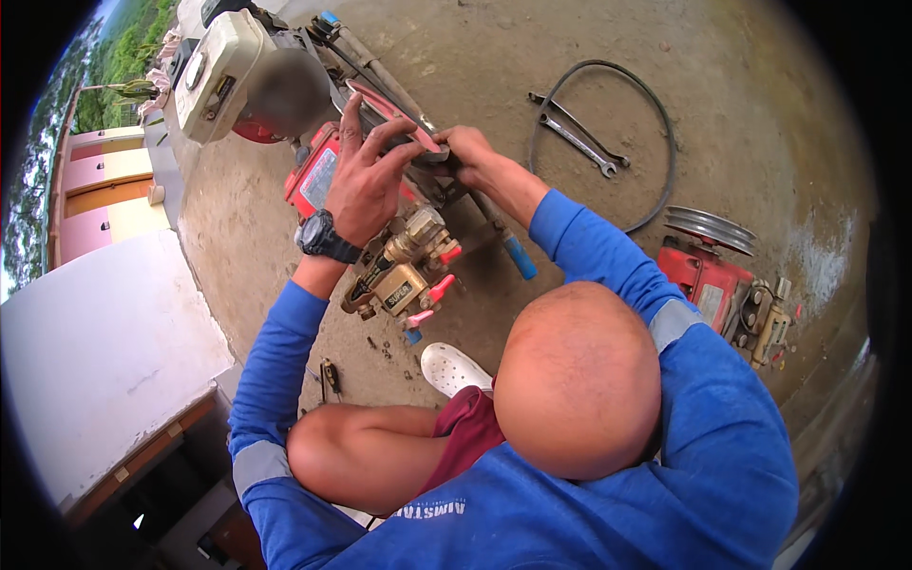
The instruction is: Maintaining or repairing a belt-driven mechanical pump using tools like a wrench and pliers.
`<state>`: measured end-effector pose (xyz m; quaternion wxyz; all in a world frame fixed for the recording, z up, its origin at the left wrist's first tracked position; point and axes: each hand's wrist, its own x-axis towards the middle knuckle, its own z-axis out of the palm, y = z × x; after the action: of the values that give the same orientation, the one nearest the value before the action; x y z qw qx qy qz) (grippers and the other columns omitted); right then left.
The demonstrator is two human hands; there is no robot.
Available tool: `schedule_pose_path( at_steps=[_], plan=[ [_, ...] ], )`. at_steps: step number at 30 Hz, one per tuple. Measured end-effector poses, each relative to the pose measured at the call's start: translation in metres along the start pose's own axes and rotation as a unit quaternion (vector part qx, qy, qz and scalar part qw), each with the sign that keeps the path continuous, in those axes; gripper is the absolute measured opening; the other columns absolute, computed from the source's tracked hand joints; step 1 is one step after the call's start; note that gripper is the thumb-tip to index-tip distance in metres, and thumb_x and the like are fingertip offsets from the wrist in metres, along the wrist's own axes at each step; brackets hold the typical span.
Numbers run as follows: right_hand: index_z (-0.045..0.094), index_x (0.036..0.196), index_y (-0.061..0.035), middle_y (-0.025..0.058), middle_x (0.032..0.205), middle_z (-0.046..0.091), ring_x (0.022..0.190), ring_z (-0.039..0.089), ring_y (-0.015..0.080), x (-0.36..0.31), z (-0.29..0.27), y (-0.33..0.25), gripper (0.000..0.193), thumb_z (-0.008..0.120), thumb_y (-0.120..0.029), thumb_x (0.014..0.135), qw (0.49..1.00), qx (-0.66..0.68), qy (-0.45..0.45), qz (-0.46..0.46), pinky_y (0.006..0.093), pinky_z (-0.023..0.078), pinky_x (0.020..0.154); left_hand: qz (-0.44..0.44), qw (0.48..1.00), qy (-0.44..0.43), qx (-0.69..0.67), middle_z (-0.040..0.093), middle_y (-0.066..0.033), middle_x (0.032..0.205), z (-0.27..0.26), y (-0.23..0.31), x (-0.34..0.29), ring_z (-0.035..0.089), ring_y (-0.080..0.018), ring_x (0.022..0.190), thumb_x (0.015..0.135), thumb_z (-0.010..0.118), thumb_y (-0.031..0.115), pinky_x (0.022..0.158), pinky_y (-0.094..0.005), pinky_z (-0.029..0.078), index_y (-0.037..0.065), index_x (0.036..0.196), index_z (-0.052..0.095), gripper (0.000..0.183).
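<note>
My left hand (pixel 366 185), with a black watch on the wrist, reaches over a red wheel-like pulley (pixel 378 101). Its fingers are spread, with the fingertips at the pulley's face and edge; the thumb is hidden. At the near side of the same pulley, my right hand (pixel 465 157) has its fingers closed on the grey rim; part of its grip is out of sight. The pulley sits beside a red pump body (pixel 318 176). Below my left hand is a brass valve head (pixel 399 275) with red levers.
An engine with a cream tank (pixel 226 76) stands at the far left on a metal frame. On the concrete lie a black belt loop (pixel 673 142) and two wrenches (pixel 579 142). A second red pump (pixel 698 280) with a grey pulley stands right. Screwdrivers (pixel 330 375) lie near my knee.
</note>
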<state>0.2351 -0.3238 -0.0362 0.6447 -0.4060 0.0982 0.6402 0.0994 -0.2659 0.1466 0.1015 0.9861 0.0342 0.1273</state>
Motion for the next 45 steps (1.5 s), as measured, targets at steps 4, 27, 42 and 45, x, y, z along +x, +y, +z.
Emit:
schedule_pose_path(
  at_steps=[4, 27, 42, 45],
  plan=[
    [0.06, 0.113, 0.0083, 0.0188, 0.103, 0.065, 0.085, 0.071, 0.0288, -0.001, -0.01, 0.004, 0.026, 0.049, -0.01, 0.098, 1.0, 0.028, -0.004, -0.01, 0.0461, 0.065, 0.068, 0.019, 1.0, -0.005, -0.021, 0.059, -0.0032, 0.131, 0.002, 0.0, 0.006, 0.02, -0.043, 0.15, 0.081, 0.072, 0.001, 0.113, -0.0535, 0.039, 0.012, 0.105, 0.07, 0.027],
    [0.054, 0.125, 0.0029, 0.0166, 0.107, 0.066, 0.089, 0.071, 0.0274, -0.024, -0.002, 0.008, 0.035, 0.041, -0.023, 0.104, 0.996, 0.053, -0.066, 0.013, 0.0444, 0.065, 0.071, 0.07, 0.996, -0.05, 0.028, 0.062, -0.0028, 0.125, 0.019, -0.005, 0.007, 0.028, -0.0404, 0.149, 0.075, 0.076, 0.002, 0.113, -0.0537, 0.038, 0.011, 0.096, 0.073, 0.023],
    [0.055, 0.119, 0.0012, 0.0146, 0.109, 0.063, 0.094, 0.068, 0.0226, -0.047, 0.012, 0.027, 0.029, 0.039, -0.02, 0.107, 0.988, 0.155, -0.007, -0.028, 0.04, 0.064, 0.07, 0.059, 0.996, -0.068, -0.012, 0.057, -0.004, 0.135, 0.018, -0.006, 0.01, 0.03, -0.0394, 0.148, 0.077, 0.077, 0.006, 0.113, -0.0523, 0.036, 0.009, 0.098, 0.07, 0.022],
    [0.057, 0.113, 0.0029, 0.0168, 0.1, 0.066, 0.086, 0.071, 0.0253, -0.05, 0.02, 0.023, 0.03, 0.04, -0.021, 0.105, 0.989, 0.141, 0.013, -0.036, 0.0408, 0.067, 0.063, 0.044, 0.997, -0.061, 0.008, 0.057, -0.0036, 0.13, 0.016, -0.003, 0.006, 0.031, -0.0351, 0.148, 0.077, 0.076, 0.008, 0.113, -0.0577, 0.033, 0.011, 0.099, 0.068, 0.024]
  ],
)
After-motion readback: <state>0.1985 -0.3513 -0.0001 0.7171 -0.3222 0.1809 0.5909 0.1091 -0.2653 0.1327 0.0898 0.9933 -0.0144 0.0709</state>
